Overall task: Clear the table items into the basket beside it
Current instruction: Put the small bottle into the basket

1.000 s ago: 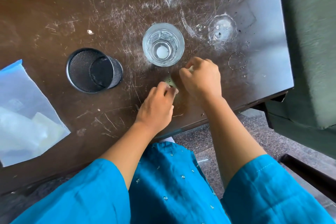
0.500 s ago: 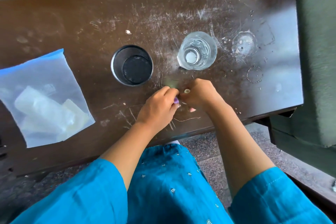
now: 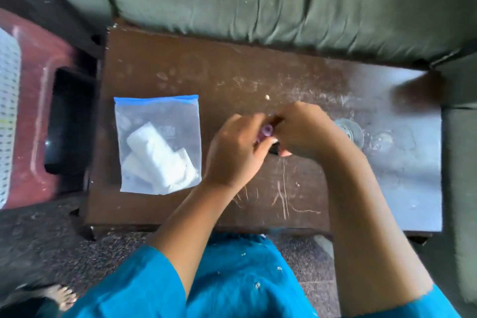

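Note:
My left hand (image 3: 233, 152) and my right hand (image 3: 302, 131) meet fingertip to fingertip above the middle of the scratched dark wooden table (image 3: 232, 77). Between them they pinch a small purple ring-shaped object (image 3: 266, 131). A dark sliver of the black mesh cup (image 3: 274, 150) shows under the hands; the rest of it is hidden. A clear drinking glass (image 3: 349, 131) stands just right of my right wrist. A zip bag with a blue strip (image 3: 157, 144), holding white folded pieces, lies flat on the table's left part. The white perforated basket (image 3: 7, 116) shows at the far left edge.
The basket rests on a red plastic stool (image 3: 33, 100) beside the table's left end. A green sofa cushion (image 3: 258, 0) borders the far edge and another green seat (image 3: 462, 162) the right. Speckled floor and a bare foot (image 3: 62, 297) lie below.
The view has swung left, bringing the bag, stool and basket into sight. Both hands have lifted off the tabletop and now hold the small purple object between them, covering the mesh cup.

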The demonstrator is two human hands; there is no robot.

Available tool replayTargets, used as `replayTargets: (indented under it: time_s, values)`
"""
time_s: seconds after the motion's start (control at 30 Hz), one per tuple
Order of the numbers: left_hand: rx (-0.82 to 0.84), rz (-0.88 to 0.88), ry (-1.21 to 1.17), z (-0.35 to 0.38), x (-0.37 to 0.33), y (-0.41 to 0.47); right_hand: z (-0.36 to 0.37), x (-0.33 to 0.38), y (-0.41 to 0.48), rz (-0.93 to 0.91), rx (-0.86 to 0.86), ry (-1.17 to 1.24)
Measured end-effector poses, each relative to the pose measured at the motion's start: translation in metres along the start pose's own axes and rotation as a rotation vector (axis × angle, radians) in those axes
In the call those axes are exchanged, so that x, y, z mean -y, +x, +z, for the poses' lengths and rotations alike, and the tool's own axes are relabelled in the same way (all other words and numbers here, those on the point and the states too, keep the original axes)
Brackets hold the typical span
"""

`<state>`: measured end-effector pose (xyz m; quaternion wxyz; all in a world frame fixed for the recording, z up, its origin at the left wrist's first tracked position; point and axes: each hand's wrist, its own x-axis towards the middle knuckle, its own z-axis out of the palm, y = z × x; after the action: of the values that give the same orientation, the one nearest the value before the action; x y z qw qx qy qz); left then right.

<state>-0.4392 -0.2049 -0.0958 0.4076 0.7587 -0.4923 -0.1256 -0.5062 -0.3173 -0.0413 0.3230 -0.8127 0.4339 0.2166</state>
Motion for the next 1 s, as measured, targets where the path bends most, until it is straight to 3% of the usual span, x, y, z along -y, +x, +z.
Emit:
replayTargets:
  time_s: [0.2,0.33,0.53,0.7,0.87,1.0]
  values:
    - [-0.167,-0.227,-0.141,-0.09,0.061,0.03,0.01,0.12,0.034,-0.374,-0.224,-0.1]
    - [-0.376,-0.322,-0.19,-0.154,0.103,0.035,0.033,0.193,0.056,-0.567,-0.314,-0.042]
    - [-0.725,-0.316,0.136,-0.241,0.153,0.035,0.065,0.3,0.075,-0.658,-0.433,0.092]
    - [-0.779,-0.484,0.21,-0.266,0.186,0.031,0.078,0.348,0.1,-0.746,-0.403,0.08]
    - [-0.835,-0.644,0.107,-0.268,0.221,0.027,0.096,0.379,0.135,-0.767,-0.399,-0.124]
    - [-0.779,-0.661,0.144,-0.265,0.237,0.033,0.109,0.391,0.155,-0.781,-0.35,-0.309]
